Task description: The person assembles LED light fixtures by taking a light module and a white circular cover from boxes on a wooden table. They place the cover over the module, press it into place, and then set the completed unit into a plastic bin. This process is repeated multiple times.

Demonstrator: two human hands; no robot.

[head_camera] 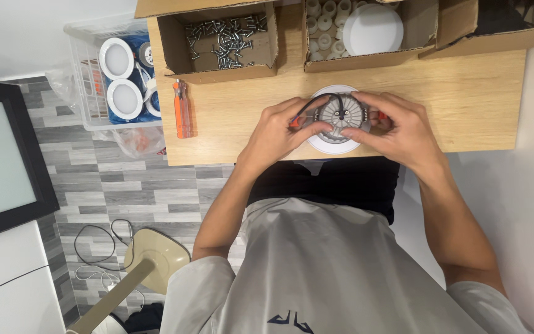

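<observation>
Both hands grip a round lamp (339, 117) lying face down at the middle of the table (465, 93). The left hand (277, 133) clasps it at 9 o'clock, the right hand (397, 127) at 3 o'clock, fingers curled onto its grey finned back (a black wire loops over the top). A screwdriver (182, 109) lies well apart at 9 o'clock; a screw box (220, 40) sits at 11 o'clock.

Cardboard box of screws (227, 40), orange screwdriver (182, 109), wire basket of lamps (115, 77)
</observation>
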